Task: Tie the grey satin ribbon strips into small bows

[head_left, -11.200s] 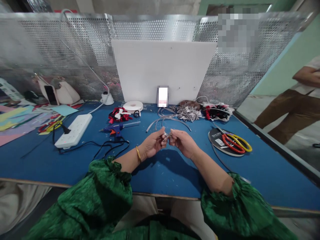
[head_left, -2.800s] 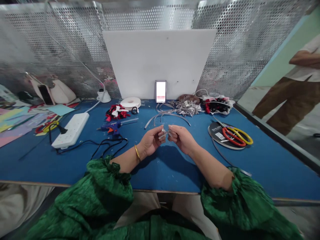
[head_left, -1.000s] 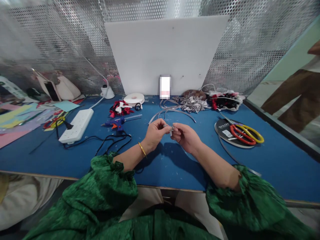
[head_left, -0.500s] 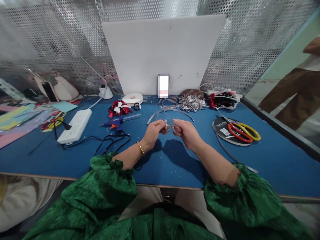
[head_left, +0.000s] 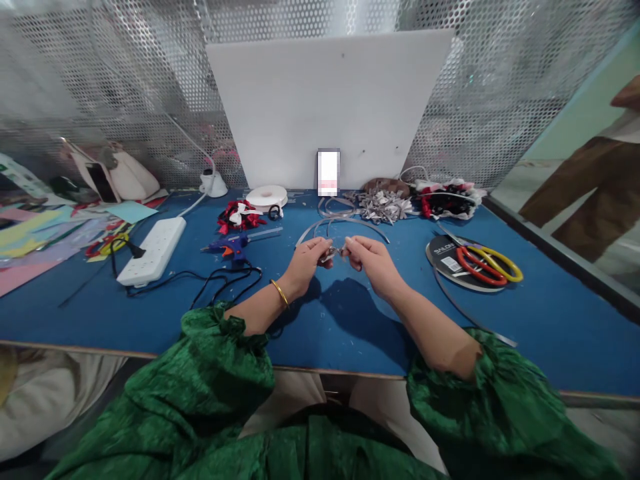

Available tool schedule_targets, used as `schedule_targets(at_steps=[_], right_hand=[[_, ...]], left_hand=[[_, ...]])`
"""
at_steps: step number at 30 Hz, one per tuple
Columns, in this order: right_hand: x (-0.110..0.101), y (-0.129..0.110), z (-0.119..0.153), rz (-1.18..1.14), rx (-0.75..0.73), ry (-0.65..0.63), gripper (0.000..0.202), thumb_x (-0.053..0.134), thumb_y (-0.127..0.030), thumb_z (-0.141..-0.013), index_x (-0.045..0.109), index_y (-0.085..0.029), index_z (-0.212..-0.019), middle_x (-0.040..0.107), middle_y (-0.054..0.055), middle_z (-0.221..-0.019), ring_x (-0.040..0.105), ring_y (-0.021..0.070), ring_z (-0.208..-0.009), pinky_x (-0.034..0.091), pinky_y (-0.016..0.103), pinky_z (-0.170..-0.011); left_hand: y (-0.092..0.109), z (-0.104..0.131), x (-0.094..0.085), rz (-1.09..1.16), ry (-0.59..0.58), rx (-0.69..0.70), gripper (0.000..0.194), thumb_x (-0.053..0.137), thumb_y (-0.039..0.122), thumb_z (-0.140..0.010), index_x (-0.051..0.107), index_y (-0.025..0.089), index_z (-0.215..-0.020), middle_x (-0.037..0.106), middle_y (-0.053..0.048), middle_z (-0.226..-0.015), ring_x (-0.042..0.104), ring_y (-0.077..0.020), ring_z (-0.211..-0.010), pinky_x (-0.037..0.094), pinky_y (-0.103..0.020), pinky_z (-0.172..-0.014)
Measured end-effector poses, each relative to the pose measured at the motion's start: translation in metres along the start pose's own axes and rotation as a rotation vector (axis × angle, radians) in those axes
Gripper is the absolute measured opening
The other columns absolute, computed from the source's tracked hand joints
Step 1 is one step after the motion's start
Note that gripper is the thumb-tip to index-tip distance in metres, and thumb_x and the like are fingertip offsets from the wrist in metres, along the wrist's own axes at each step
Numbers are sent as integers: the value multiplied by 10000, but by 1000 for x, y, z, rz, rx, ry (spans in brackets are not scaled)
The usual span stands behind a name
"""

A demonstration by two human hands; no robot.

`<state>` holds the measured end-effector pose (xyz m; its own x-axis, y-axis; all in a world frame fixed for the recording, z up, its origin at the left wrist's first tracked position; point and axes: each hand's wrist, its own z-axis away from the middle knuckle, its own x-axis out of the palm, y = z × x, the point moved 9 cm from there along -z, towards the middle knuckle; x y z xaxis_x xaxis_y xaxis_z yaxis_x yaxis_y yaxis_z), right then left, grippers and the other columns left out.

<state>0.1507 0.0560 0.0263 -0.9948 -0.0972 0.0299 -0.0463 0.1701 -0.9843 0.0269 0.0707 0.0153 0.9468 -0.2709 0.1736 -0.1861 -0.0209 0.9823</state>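
Note:
Both hands meet above the middle of the blue table. My left hand (head_left: 309, 262), with a gold bangle at its wrist, is closed on a small grey ribbon piece (head_left: 332, 252). My right hand (head_left: 369, 262) pinches at the right side of that same piece; its fingertips partly cover it. Just beyond the hands lie loose curved grey ribbon strips (head_left: 350, 219). Behind them is a pile of grey ribbon bows (head_left: 384, 205).
A glue gun (head_left: 231, 247), power strip (head_left: 153, 252) and white ribbon roll (head_left: 267, 197) are on the left. Right are a ribbon spool (head_left: 443, 257) with scissors (head_left: 487, 261) on it. A phone (head_left: 329, 172) leans on a white board (head_left: 320, 100). A person stands far right.
My right hand's fingers have shifted slightly at the ribbon piece, now more curled. My left hand keeps its hold. The whole view has moved very slightly.

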Motion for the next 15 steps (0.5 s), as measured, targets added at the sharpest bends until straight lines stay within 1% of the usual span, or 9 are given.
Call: schedule_targets(at_steps=[3, 5, 8, 11, 13, 15], right_hand=[[11, 2, 3, -46, 38, -74, 473, 636, -515, -801, 415, -196, -530, 341, -57, -493, 320, 77, -459, 241, 256, -474], [16, 5, 4, -129, 78, -88, 486, 664, -498, -775, 371, -202, -524, 309, -65, -497, 292, 72, -455, 229, 248, -458], [22, 12, 6, -272, 175, -103, 433, 702, -442, -733, 398, -200, -542, 282, -73, -507, 250, 66, -453, 204, 233, -433], [29, 22, 9, -395, 283, -120, 389, 719, -380, -700, 409, -196, -554, 259, -81, -515, 213, 59, -452, 180, 218, -416], [31, 27, 11, -450, 331, -117, 366, 716, -342, -688, 408, -194, -558, 250, -85, -517, 200, 53, -450, 174, 210, -408], [31, 32, 11, -482, 358, -96, 343, 703, -306, -677, 404, -193, -553, 241, -91, -505, 184, 48, -438, 171, 208, -399]], left_hand=[[-4, 3, 3, 43, -8, -47, 358, 648, 412, -747, 449, 171, -572, 459, 30, -551, 485, -95, -534, 405, -250, -571], [-8, 5, 7, 111, -34, -91, 347, 659, 402, -733, 454, 172, -574, 430, 38, -537, 476, -98, -523, 399, -254, -558], [-16, 10, 18, 221, -109, -159, 342, 718, 382, -699, 470, 163, -609, 418, 48, -558, 438, -77, -515, 371, -234, -536], [-22, 14, 28, 320, -190, -209, 388, 763, 331, -684, 419, 165, -613, 357, 73, -552, 350, -45, -492, 336, -207, -527], [-23, 15, 32, 366, -228, -219, 408, 760, 296, -694, 381, 171, -613, 296, 89, -534, 294, -38, -477, 313, -198, -520], [-23, 15, 34, 376, -254, -214, 415, 758, 261, -691, 360, 174, -615, 281, 93, -525, 275, -38, -473, 289, -194, -512]])
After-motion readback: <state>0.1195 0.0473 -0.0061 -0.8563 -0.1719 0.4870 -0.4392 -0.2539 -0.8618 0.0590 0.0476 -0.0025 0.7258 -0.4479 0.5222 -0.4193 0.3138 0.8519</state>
